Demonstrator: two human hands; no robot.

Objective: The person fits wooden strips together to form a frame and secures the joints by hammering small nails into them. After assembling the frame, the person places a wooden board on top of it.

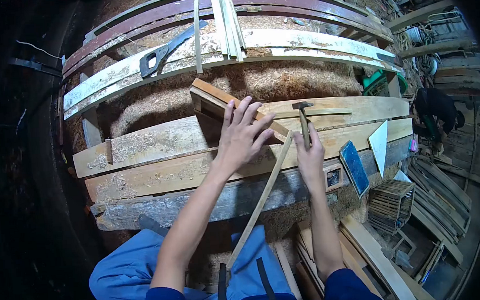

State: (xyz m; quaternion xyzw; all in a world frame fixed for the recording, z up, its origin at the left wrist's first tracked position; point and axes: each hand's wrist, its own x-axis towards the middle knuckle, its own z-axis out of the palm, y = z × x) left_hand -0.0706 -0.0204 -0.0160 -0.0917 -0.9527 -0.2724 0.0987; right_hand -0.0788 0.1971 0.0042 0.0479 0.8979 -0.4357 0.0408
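Note:
My left hand [241, 129] lies on a wooden frame piece [214, 92], its fingers spread over the upper edge. The piece stands tilted on the plank bench. In my right hand [309, 153] is the handle of a small hammer [303, 106], its head pointing up and away from me. A thin wooden strip [261, 200] runs from the near end of the frame piece down to my lap. Another thin strip [325, 112] lies on the bench just behind the hammer.
The plank bench [171, 178] carries shavings, a blue-topped block [354, 168], a white triangular piece [379, 145] and a small frame [334, 177]. A handsaw [162, 56] and strips [225, 26] rest on the far bench. A slatted cage [390, 204] stands right; another person [436, 112] is beyond.

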